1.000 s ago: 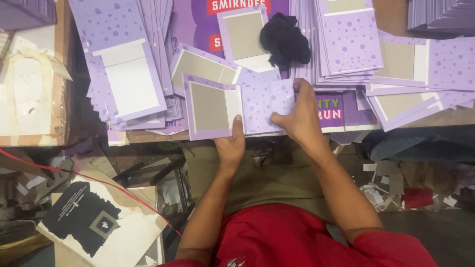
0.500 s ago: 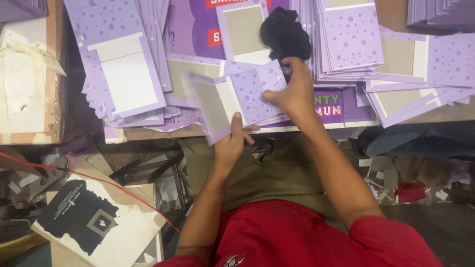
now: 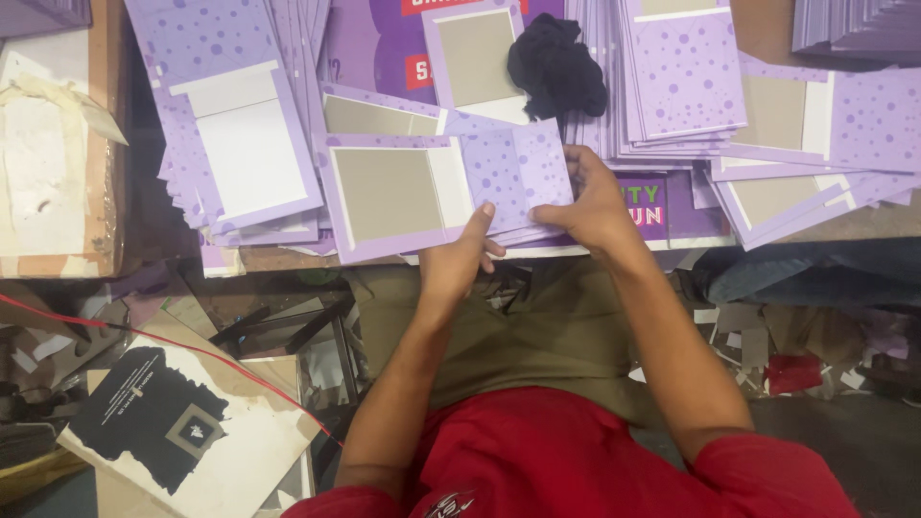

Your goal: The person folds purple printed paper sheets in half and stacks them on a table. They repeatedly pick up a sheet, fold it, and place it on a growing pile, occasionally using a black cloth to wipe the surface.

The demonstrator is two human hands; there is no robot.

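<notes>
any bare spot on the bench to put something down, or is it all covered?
Nearly all covered. Bare wood shows only at the top right, between the dotted stack and the corner pile. Crowded around the black cloth and the card that the left hand and right hand hold.

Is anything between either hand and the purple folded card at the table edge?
No. Both hands are already on the card: the left hand grips its near edge by the grey panel, and the right hand presses its dotted flap. The black cloth lies beyond the card, apart from both hands.
</notes>
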